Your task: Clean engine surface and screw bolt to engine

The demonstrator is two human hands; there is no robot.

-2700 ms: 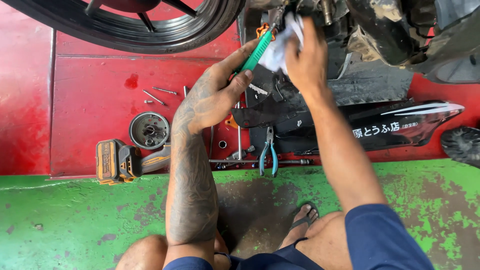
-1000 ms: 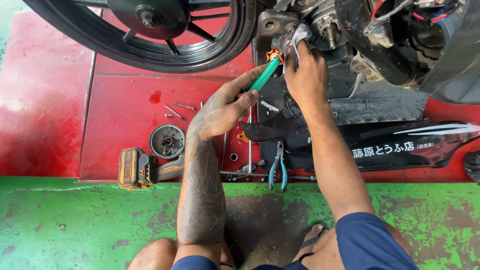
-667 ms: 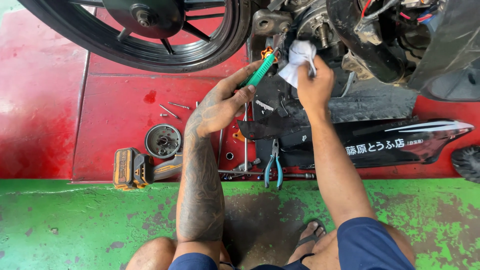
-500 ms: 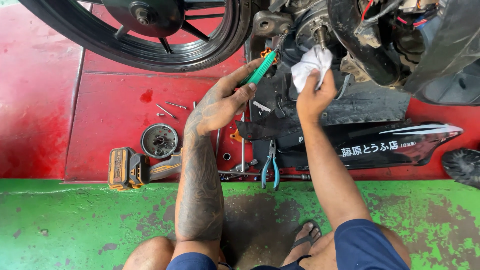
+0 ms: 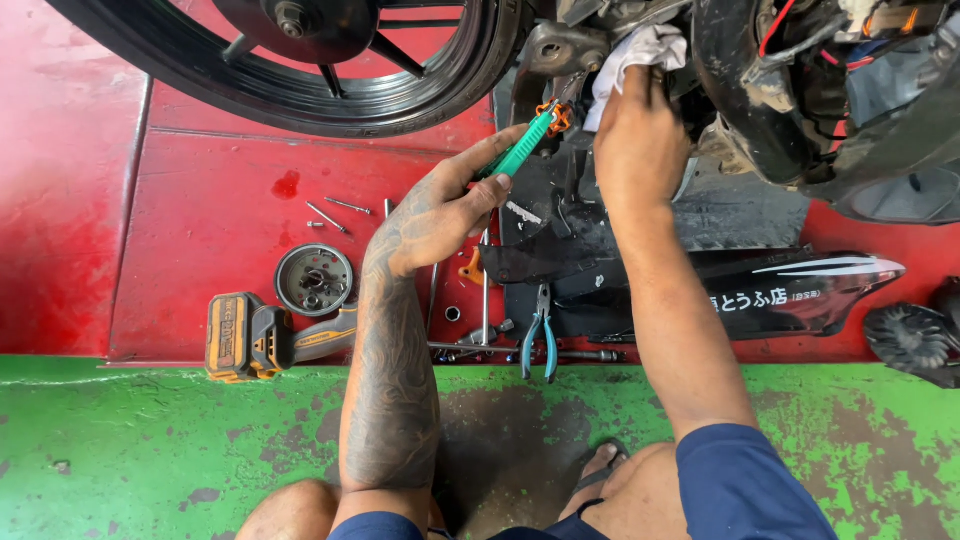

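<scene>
The left hand (image 5: 440, 215) is gripping a green-handled tool (image 5: 520, 152) in closed fingers, tip just beside the engine casing (image 5: 560, 50), while the right hand (image 5: 635, 140), fingers closed, is pressing a white rag (image 5: 640, 48) against it, best wiped firmly with the tool kept clear.

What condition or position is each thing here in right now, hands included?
Left hand: closed on the green-handled tool.
Green-handled tool: held, tip toward the engine.
Right hand: pressing the white rag into the engine area.
White rag: bunched up.
Wheel: mounted on the bike.
Cordless driver: lying on its side.
Blue-handled pliers: lying on the floor.
Round metal part: lying flat.
Loose bolts: scattered on the red floor.
</scene>
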